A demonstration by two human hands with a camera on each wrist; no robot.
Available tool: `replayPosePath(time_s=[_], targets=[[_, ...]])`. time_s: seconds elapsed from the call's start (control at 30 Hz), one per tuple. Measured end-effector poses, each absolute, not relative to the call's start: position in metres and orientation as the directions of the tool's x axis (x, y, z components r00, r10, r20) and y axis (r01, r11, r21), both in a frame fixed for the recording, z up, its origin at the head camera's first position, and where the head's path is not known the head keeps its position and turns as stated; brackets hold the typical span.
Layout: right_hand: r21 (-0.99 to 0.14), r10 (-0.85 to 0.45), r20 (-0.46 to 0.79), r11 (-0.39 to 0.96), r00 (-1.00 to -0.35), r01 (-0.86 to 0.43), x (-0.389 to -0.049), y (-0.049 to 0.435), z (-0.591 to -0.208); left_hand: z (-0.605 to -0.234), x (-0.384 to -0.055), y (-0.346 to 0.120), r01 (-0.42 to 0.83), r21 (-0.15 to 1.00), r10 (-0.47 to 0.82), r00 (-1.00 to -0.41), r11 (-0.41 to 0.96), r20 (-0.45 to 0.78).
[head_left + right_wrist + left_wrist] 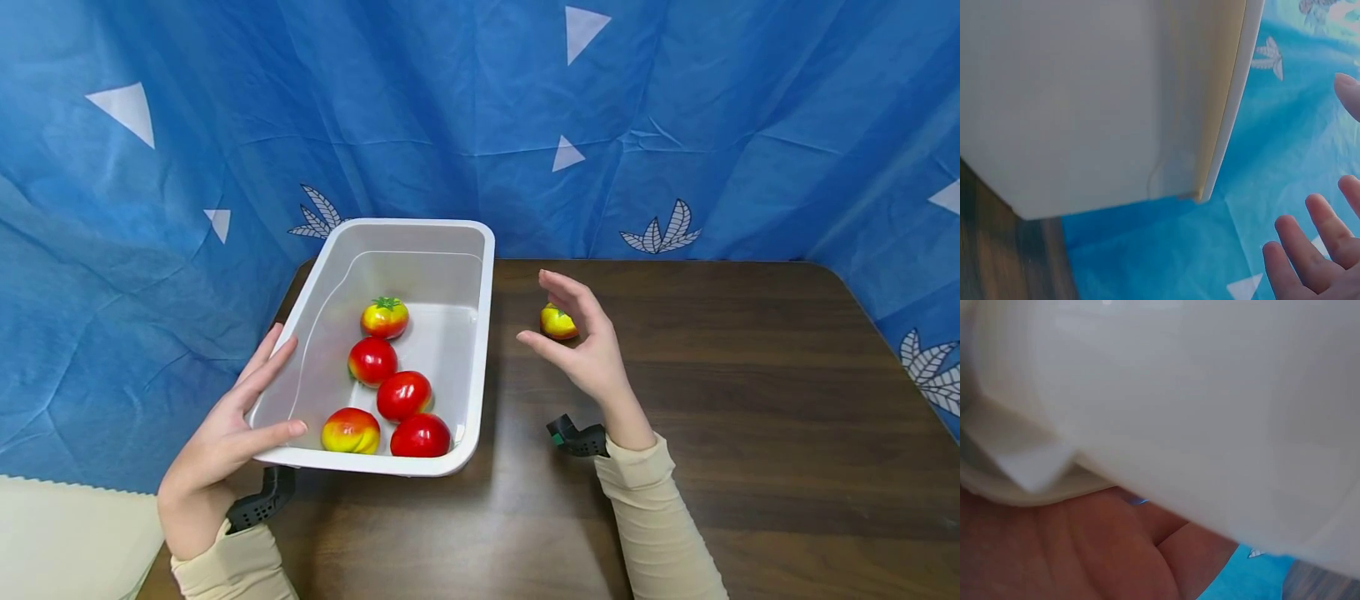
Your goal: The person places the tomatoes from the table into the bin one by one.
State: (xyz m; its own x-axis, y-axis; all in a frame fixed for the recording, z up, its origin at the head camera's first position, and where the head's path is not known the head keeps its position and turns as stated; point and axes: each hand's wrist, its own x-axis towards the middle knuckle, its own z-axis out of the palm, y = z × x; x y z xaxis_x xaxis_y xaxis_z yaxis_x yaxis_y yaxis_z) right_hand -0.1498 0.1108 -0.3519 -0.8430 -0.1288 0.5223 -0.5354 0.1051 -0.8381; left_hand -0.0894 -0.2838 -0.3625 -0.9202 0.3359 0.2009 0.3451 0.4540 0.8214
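My left hand (pixel 225 433) grips the near left corner of a white plastic bin (pixel 486 333), thumb over the rim and fingers along the outer left side. Inside lie several glossy toy tomatoes, mostly towards the near end: a yellow-red one with a green leafy top (pixel 385 319), red ones such as the middle tomato (pixel 404 395), and a red-yellow one (pixel 351 431). Right of the bin, one more yellow-red tomato (pixel 555 323) sits on the table, partly hidden behind my right hand (pixel 588 350). That hand is held with thumb and fingers spread apart, nothing between them.
The dark wood table (pixel 750 400) extends to the right of the bin. A blue patterned cloth (pixel 525 192) hangs behind and at both sides. Pale fabric (pixel 67 533) shows at the lower left. Each wrist wears a black camera mount (pixel 577 437).
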Motion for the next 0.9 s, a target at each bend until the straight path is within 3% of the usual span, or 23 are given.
replayPosePath(time_s=[0.67,0.9], targets=[[-0.915,0.039,0.393,0.111,-0.919,-0.387,-0.179,0.136,-0.388,-0.361,-0.089,-0.281,0.345,0.827,0.338,-0.919,0.443,0.203],[-0.937,0.119,0.296,0.227,-0.948,-0.264,-0.184,0.139,-0.399,-0.361,-0.088,-0.281,0.329,0.835,0.330,-0.925,0.441,0.190]])
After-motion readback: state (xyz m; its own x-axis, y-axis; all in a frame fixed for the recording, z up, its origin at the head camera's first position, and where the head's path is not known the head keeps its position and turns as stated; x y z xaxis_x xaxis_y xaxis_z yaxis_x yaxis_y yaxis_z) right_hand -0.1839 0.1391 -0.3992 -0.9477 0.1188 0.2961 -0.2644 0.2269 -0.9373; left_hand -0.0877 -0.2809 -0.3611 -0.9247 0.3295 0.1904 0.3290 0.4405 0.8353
